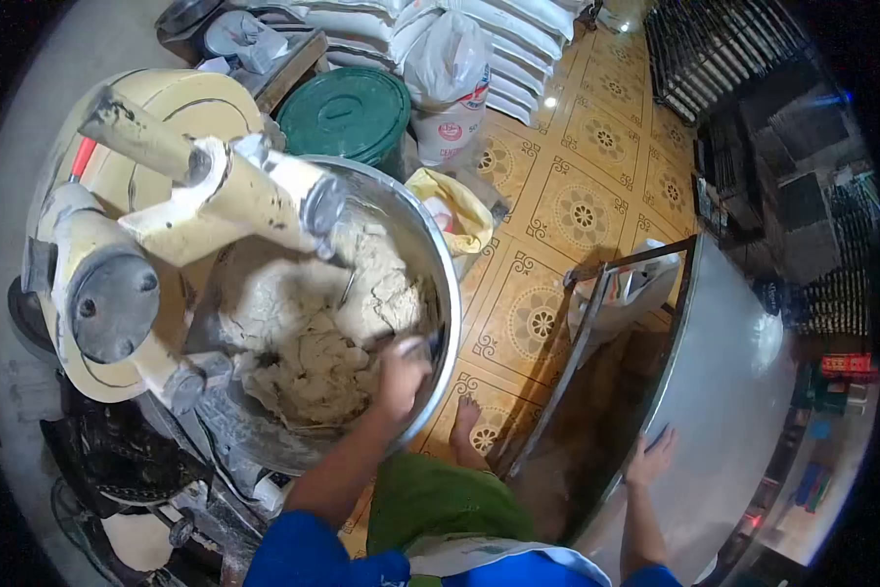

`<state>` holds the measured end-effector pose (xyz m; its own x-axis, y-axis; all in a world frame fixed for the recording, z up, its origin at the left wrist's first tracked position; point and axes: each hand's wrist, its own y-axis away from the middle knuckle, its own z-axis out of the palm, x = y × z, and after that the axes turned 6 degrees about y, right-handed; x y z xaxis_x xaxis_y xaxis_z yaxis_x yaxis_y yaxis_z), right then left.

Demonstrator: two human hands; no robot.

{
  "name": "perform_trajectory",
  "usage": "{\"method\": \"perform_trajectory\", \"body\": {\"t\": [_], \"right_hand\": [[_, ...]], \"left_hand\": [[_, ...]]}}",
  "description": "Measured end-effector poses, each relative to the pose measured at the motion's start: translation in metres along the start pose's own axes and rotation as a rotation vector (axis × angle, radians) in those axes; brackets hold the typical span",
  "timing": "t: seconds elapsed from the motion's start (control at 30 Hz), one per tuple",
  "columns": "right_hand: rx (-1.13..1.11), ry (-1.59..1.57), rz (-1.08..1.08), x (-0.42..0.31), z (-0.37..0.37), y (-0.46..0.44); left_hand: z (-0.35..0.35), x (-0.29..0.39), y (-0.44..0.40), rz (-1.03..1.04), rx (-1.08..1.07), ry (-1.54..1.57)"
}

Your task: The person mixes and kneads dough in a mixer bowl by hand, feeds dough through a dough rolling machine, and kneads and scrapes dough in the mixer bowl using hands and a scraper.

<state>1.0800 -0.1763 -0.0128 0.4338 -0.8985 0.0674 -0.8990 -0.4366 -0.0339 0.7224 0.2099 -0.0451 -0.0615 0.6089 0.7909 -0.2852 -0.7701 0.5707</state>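
Observation:
My left hand is closed at the near right inside of a large steel mixing bowl; a small greyish thing shows at its fingers, too unclear to name. Beside it, pale lumpy dough lies in the bowl, heaped higher toward the back right. The cream-coloured mixer reaches over the bowl from the left. My right hand rests on the edge of a metal-topped table, fingers apart, holding nothing.
Behind the bowl stand a green lidded bin, a white sack and stacked sacks. A yellow bag touches the bowl's right side. Racks stand at the upper right. Patterned floor tiles lie between bowl and table.

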Motion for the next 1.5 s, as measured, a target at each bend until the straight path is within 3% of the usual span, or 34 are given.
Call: {"method": "perform_trajectory", "body": {"t": [0.07,0.13,0.2,0.27,0.3,0.37,0.5,0.63,0.7,0.77,0.83,0.87,0.93,0.97,1.03,1.07,1.17,1.23,1.4,1.47,1.5], "right_hand": [[-0.013,0.002,0.017,-0.003,-0.005,0.003],[-0.016,0.009,0.024,0.000,-0.004,0.003],[0.001,-0.011,0.017,0.004,0.001,0.003],[0.006,-0.009,0.006,0.008,-0.002,0.003],[-0.014,0.016,0.009,0.007,-0.005,0.010],[-0.008,0.036,0.017,0.000,-0.004,0.004],[0.015,0.000,-0.013,0.009,0.006,0.003],[0.011,0.005,-0.014,0.008,0.003,0.005],[0.020,-0.003,-0.007,0.004,0.007,0.002],[0.017,0.002,0.006,0.002,0.000,0.007],[0.013,0.006,0.001,0.007,-0.003,0.013],[0.026,-0.007,-0.010,0.005,0.001,0.007],[0.030,-0.015,-0.022,0.006,0.001,0.003],[0.026,-0.014,-0.023,0.004,-0.001,0.003],[0.015,-0.006,-0.030,0.003,-0.002,0.004],[0.015,-0.009,-0.030,0.001,-0.001,0.003],[0.009,0.004,-0.007,-0.002,-0.008,0.004],[0.020,0.002,-0.001,-0.003,-0.006,-0.003],[-0.019,0.009,0.009,0.008,0.003,0.016],[-0.003,0.011,0.004,0.009,0.003,0.000],[-0.007,0.010,0.005,0.008,0.001,0.003]], "left_hand": [[0.001,-0.016,-0.002,-0.006,0.062,-0.092],[0.016,-0.044,-0.052,0.392,0.212,-0.072],[0.033,-0.026,-0.128,0.080,0.467,-0.292],[0.023,-0.071,-0.193,0.041,0.577,-0.342],[0.011,-0.082,-0.180,0.020,0.579,-0.354],[0.002,-0.079,-0.167,0.016,0.449,-0.101],[-0.004,-0.013,-0.010,-0.002,0.057,0.041],[0.032,-0.006,-0.021,0.203,0.261,0.037],[0.034,-0.039,-0.129,0.177,0.408,-0.302],[0.023,-0.080,-0.202,0.151,0.536,-0.190],[0.010,-0.103,-0.199,0.150,0.554,-0.149],[0.012,-0.083,-0.184,0.171,0.575,-0.098],[0.006,-0.035,-0.101,-0.075,0.292,-0.014],[-0.003,-0.026,-0.067,-0.051,0.133,0.088],[-0.011,-0.027,-0.018,-0.007,0.016,0.145],[-0.009,-0.036,-0.033,-0.004,0.016,0.143],[0.010,-0.080,-0.121,0.244,0.369,-0.105],[0.029,-0.066,-0.186,-0.045,0.599,-0.175],[0.014,-0.073,-0.145,0.022,0.472,0.047],[-0.001,-0.037,-0.069,-0.098,0.159,0.018],[0.000,-0.014,-0.021,-0.023,0.111,-0.050]]}}
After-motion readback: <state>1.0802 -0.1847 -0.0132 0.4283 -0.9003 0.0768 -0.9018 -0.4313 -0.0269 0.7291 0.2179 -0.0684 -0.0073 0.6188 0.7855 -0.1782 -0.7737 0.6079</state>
